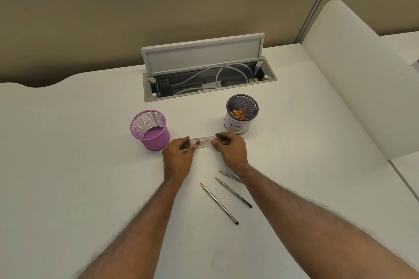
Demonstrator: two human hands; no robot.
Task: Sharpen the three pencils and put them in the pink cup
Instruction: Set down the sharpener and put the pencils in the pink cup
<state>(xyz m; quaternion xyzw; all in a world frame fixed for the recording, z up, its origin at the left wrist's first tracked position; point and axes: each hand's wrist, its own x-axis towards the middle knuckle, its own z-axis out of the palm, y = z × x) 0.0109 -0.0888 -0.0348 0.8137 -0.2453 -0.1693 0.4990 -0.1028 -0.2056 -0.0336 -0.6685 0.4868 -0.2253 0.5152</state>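
Three pencils [219,203] lie nearest you. Your left hand [179,154] and right hand [230,148] each pinch an end of the clear sharpener [204,141]; hold it level and steady.

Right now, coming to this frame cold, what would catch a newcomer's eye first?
In the middle of the desk, the left hand and the right hand pinch the two ends of a clear plastic case, probably the sharpener. An empty pink cup stands left of them, and a white cup with orange shavings stands behind the right hand. Three pencils lie loose by the right forearm.
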